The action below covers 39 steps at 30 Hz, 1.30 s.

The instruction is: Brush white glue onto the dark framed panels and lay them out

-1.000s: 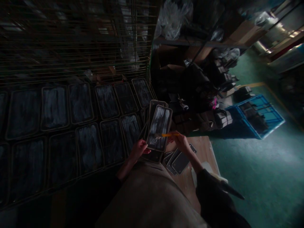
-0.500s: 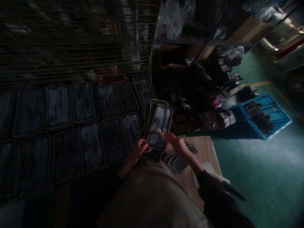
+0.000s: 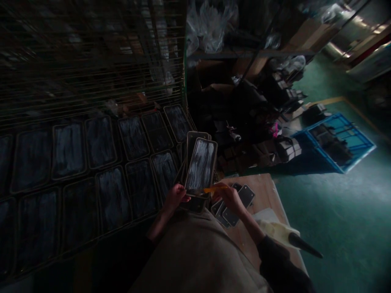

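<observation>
My left hand [image 3: 175, 197] grips the lower left edge of a dark rectangular panel [image 3: 200, 167] streaked with white, holding it tilted up on top of a small stack of similar panels. My right hand [image 3: 227, 196] pinches a small brush with a yellow handle [image 3: 214, 189], its tip resting on the panel's lower end. Beneath my right hand lie several dark phone-shaped pieces [image 3: 236, 200] on a wooden table [image 3: 262, 191]. My brown apron fills the lower middle.
Many white-streaked panels [image 3: 100, 142] lie in rows on a wire rack [image 3: 91, 69] to the left. Right of it stands cluttered shelving with boxes and plastic bags [image 3: 210, 24]. A blue crate [image 3: 336, 142] sits on the green floor. A cone-shaped bag [image 3: 284, 234] rests on the table.
The brush has moved from the panel's middle down to its lower end. The view has shifted a little, so the panel and hands sit lower in the picture.
</observation>
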Each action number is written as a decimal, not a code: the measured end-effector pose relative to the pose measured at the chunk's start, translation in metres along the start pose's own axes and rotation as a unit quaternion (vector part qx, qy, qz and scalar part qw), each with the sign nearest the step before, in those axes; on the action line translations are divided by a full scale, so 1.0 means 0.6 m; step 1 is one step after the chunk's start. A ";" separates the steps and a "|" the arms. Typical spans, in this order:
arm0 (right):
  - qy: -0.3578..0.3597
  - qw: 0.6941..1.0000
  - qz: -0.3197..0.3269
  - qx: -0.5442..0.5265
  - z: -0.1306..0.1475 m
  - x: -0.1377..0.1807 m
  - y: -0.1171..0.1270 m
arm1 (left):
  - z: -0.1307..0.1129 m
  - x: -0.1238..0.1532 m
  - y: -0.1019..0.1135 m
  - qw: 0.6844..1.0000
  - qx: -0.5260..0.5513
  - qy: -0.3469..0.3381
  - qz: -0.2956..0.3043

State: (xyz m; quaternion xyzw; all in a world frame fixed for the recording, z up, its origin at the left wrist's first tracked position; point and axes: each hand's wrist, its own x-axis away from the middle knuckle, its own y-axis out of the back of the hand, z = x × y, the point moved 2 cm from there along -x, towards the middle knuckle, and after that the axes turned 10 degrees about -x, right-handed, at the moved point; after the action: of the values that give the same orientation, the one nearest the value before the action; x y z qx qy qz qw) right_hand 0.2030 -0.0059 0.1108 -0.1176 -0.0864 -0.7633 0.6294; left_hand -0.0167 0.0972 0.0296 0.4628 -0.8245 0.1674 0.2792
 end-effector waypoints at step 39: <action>0.108 0.987 -0.090 0.079 0.063 -0.017 0.075 | -0.024 0.031 -0.013 0.994 0.110 0.021 -0.010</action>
State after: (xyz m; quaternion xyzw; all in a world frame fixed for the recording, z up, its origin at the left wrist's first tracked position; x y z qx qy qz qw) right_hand 0.2516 0.0053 0.1432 0.0237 -0.0878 -0.8161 0.5707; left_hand -0.0135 0.0885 0.0524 0.4953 -0.7902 0.2643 0.2457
